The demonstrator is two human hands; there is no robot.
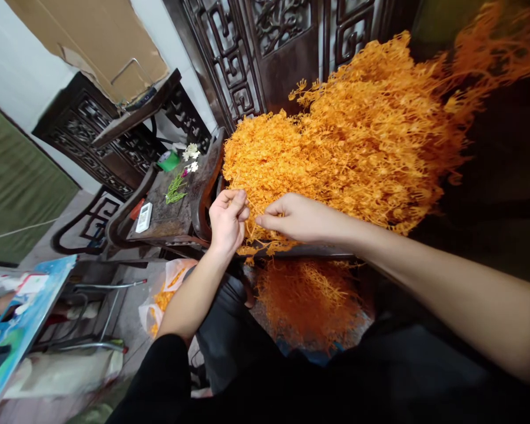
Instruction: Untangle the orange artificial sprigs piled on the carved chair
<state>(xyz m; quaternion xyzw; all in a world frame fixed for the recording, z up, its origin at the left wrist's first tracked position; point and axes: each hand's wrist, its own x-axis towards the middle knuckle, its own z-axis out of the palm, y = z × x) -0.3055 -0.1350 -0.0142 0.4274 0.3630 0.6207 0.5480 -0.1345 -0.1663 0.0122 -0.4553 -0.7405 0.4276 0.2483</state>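
A: State the position of the sprigs.

B: The orange sprigs (pixel 344 141) form one large tangled heap on the dark bench (pixel 309 252), banked against the carved screen (pixel 265 53). A smaller clump (pixel 309 300) hangs below the bench edge, above the lap.

A: State the condition of both hands.

B: The left hand (pixel 227 219) is at the heap's near edge, its fingers (pixel 238 203) pinched narrow on a few strands. The right hand (pixel 298 218) lies just beside it, thumb and forefinger closed on a strand at the same edge.

A: Handling properties?

B: Judged light, thin and springy, likely moulded plastic. The branches interlock, so one pulled strand would probably drag its neighbours. Tips look easily snapped or bent.

A: Recommended grip point?

B: Take a single stem near its base, not at the fine tips. Steady the adjacent mass with the other hand. Apply light pinch force only.

A: Adjacent items?

B: A side table (pixel 172 206) to the left carries a white remote (pixel 143 217) and small flowers (pixel 191 154).
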